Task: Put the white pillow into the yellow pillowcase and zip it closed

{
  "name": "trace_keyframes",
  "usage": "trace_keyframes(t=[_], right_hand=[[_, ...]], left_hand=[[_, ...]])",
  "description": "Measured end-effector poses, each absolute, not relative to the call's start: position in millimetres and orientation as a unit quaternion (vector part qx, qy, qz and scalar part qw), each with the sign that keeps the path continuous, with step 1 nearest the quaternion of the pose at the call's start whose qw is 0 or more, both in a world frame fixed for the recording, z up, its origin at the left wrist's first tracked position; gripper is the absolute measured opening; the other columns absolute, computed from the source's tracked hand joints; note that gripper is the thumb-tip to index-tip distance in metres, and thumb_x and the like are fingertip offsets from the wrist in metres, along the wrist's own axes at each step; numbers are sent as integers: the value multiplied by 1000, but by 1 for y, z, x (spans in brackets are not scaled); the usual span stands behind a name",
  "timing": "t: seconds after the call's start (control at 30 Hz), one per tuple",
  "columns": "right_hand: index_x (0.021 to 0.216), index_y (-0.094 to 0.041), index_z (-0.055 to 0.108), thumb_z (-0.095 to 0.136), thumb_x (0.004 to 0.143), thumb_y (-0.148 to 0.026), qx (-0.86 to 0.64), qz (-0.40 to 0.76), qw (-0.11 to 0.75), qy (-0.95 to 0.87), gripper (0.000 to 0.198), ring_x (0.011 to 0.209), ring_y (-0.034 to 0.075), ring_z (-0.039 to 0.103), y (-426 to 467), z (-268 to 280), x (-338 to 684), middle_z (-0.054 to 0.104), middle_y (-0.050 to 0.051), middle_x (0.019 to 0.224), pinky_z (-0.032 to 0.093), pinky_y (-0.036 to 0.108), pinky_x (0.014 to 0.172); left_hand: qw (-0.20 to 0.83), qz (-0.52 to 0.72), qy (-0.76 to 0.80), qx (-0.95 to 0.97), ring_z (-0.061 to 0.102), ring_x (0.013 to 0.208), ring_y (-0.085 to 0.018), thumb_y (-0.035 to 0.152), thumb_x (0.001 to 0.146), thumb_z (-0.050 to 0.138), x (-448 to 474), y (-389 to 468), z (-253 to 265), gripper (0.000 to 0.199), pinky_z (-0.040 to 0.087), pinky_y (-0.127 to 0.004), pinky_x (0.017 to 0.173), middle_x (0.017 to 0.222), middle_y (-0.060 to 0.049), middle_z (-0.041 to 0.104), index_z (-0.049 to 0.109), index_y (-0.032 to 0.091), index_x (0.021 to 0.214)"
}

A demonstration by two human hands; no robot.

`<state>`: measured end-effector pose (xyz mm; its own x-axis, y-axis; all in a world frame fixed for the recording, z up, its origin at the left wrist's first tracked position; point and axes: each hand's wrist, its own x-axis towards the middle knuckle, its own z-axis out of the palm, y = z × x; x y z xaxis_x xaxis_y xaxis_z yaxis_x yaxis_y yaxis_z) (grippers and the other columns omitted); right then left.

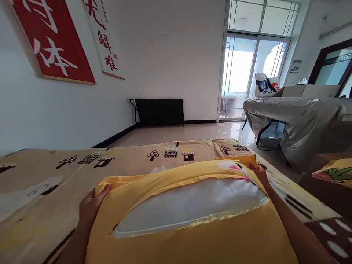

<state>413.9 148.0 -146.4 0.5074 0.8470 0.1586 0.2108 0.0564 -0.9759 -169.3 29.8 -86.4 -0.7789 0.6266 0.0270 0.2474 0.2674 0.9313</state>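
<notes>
A yellow pillowcase (203, 238) lies in front of me on a patterned blanket (132, 161). Its slit-like opening gapes and shows a white pillow (192, 201) inside, with frayed threads along the near edge. My left hand (92, 203) is closed on the pillowcase's far left corner, thumb on top. At the far right corner my right hand (260, 173) pinches the cloth too. A pink and white printed patch shows near the right hand. The near end of the pillowcase runs out of view.
A folded black table (161, 112) leans at the far wall. On the right stands a plastic-covered table (291, 104) with a printed bag (266, 85) on it. A cardboard box (327, 183) with yellow printed cloth (335, 172) is at the right. Scrolls (57, 40) hang at left.
</notes>
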Motion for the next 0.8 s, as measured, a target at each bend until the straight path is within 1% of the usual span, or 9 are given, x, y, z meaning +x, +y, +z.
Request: trace_keyframes(t=[0.1,0.17,0.23,0.3,0.37,0.47,0.57,0.67,0.8], right_hand=[[72,-15,59,58,55,-46,-671,213,586,-401,35,73,27,62,142,-134,415,67,14,77,46,31,56],[87,-14,61,57,57,-44,-675,186,590,-403,42,88,29,62,134,-114,414,66,19,102,48,33,65],[98,-15,61,57,61,-47,-649,193,590,-439,49,96,28,62,118,-84,410,63,17,114,49,34,74],[102,-18,64,56,68,-53,-593,213,560,-538,49,103,27,60,90,-52,398,64,12,115,49,34,83],[111,-22,64,53,77,-57,-509,187,476,-692,49,117,27,53,54,-24,380,60,9,125,43,38,96],[125,-29,57,55,83,-50,-454,84,341,-819,47,123,26,48,9,-5,352,52,5,135,38,42,103],[124,-30,55,49,88,-34,-441,26,283,-851,38,118,23,51,-6,-8,334,55,4,131,42,41,98],[115,-24,58,44,85,-21,-440,-2,305,-845,34,105,21,58,5,-19,328,62,5,116,46,38,90],[103,-21,62,45,82,-18,-445,-42,323,-834,26,99,21,60,23,-28,324,66,7,105,46,37,86]], left_hand=[[154,504,800,287,59,83,-26,46,60,69,-176,27,-77,38,45,-28,60,74,-3,61,53,17,80],[139,498,797,313,55,106,-29,41,65,68,-180,24,-63,41,46,-31,74,105,-10,63,50,16,93],[154,506,766,365,52,117,-26,39,72,64,-178,17,-44,43,44,-30,88,126,-11,56,49,17,106],[198,480,720,461,53,118,-22,46,75,61,-164,5,-23,45,43,-29,95,127,-7,58,53,21,112],[210,422,670,573,55,114,-23,58,74,59,-138,-10,-5,51,44,-31,95,121,-4,63,59,24,112],[109,344,618,699,60,108,-26,63,73,56,-89,-32,6,54,49,-36,91,122,-4,63,62,28,114],[26,274,554,786,59,112,-25,54,79,55,-54,-39,-2,47,47,-34,96,127,-4,61,61,30,119],[3,252,518,817,57,116,-22,48,83,51,-44,-33,-16,44,45,-31,99,129,-4,60,61,27,120],[22,274,528,804,60,110,-20,46,87,46,-46,-21,-24,40,47,-30,96,122,-7,63,63,23,115]])
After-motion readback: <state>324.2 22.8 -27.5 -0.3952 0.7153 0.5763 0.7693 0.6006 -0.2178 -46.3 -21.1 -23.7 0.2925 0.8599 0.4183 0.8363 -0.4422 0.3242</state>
